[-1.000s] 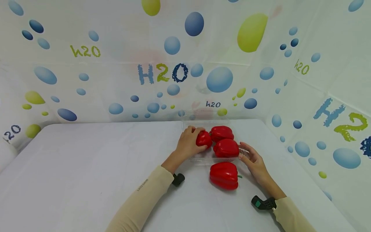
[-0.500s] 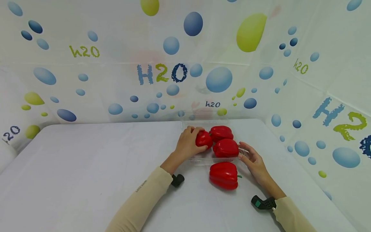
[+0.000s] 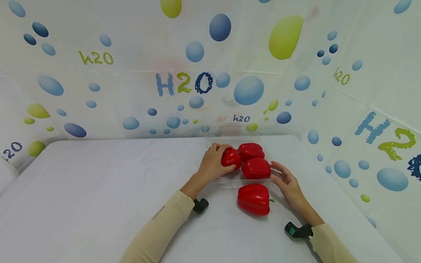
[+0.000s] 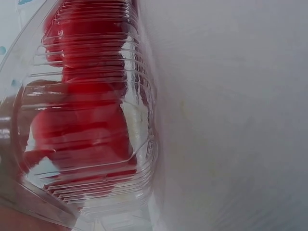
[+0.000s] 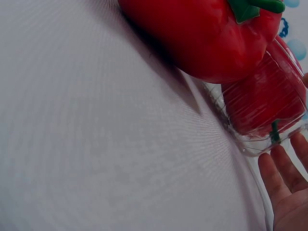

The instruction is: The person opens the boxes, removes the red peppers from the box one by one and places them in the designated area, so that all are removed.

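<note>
Inside a clear plastic box point(image 3: 227, 181), at its left end, sits a red bell pepper point(image 3: 231, 159), with the left hand point(image 3: 211, 160) clamped round it, thumb on the near side and fingers over the far side; just to its right two more red peppers share the box, the far pepper point(image 3: 251, 151) behind the near pepper point(image 3: 256, 168); at the box's right end the right hand point(image 3: 289, 184) has its fingers loosely bent and apart, fingertips at the clear wall, gripping nothing; just in front of the box a loose pepper point(image 3: 253, 199) lies on its side on the white table point(image 3: 82, 190), green stem pointing right; both arms wear beige sleeves point(image 3: 159, 230), with a dark device point(image 3: 298, 231) at each wrist; behind the table hangs a white backdrop point(image 3: 131, 40) printed with blue and green spots and H2O lettering
</note>
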The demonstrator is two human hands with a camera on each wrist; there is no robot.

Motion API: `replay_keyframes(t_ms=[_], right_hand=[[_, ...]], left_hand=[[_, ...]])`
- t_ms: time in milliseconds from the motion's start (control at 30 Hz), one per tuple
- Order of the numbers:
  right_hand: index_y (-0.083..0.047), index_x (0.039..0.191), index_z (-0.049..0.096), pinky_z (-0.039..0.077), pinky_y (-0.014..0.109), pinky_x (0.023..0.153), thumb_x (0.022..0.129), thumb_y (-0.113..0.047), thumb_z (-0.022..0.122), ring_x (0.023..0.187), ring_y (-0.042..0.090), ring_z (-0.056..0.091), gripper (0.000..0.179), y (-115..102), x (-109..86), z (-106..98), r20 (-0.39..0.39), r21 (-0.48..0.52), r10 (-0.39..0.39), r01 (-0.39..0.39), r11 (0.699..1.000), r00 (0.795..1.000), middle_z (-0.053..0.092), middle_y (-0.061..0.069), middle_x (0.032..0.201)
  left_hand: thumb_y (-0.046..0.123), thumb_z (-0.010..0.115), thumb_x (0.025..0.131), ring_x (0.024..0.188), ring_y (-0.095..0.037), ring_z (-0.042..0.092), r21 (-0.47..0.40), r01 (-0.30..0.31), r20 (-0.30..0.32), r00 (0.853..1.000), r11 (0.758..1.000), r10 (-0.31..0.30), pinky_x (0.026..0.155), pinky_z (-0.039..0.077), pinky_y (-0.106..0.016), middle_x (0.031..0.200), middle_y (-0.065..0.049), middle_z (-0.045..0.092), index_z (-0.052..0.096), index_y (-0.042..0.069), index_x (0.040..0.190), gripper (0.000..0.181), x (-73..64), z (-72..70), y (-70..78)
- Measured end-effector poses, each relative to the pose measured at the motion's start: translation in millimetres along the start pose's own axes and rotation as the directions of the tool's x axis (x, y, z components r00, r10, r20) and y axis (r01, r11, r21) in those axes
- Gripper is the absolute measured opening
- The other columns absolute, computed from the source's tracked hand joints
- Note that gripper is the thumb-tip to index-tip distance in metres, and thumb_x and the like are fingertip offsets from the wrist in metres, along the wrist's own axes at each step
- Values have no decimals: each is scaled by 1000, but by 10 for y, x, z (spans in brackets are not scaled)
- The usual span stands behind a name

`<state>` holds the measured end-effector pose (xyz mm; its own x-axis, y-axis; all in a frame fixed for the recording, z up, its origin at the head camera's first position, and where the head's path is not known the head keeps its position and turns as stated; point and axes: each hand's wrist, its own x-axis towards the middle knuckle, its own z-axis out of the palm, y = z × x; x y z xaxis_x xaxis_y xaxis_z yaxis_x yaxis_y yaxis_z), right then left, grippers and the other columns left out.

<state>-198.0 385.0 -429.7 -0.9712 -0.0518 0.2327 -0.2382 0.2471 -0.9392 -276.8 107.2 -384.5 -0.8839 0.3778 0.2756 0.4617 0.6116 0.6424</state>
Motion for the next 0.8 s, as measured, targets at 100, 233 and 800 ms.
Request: replay_keyframes(t_ms=[100, 233, 800], right_hand=[[-3, 151, 29, 48, 21, 94, 98, -15, 57, 122, 0, 50, 61, 0, -2, 1, 0, 4, 0, 0, 1000, 1000, 40, 11, 147], [-3, 151, 29, 48, 21, 94, 98, -16, 58, 122, 0, 50, 62, -7, -2, 3, -3, -2, 5, -5, 1000, 1000, 39, 12, 148], [-5, 151, 29, 47, 18, 94, 99, -17, 56, 122, 0, 50, 60, -9, 7, -1, 1, -15, 3, -3, 1000, 1000, 37, 16, 150]], left_hand=[[28, 79, 81, 120, -29, 46, -19, -4, -3, 1000, 1000, 4, 90, 54, -44, 128, -11, 46, 49, 16, 136, 64, -11, -5, -2], [27, 79, 81, 120, -29, 47, -31, -12, -3, 1000, 999, 12, 90, 53, -44, 128, -11, 46, 49, 17, 136, 63, -17, -11, -4], [26, 79, 81, 121, -27, 47, -61, -30, -14, 999, 998, 29, 89, 55, -43, 129, -10, 47, 49, 17, 136, 63, -17, -32, -24]])
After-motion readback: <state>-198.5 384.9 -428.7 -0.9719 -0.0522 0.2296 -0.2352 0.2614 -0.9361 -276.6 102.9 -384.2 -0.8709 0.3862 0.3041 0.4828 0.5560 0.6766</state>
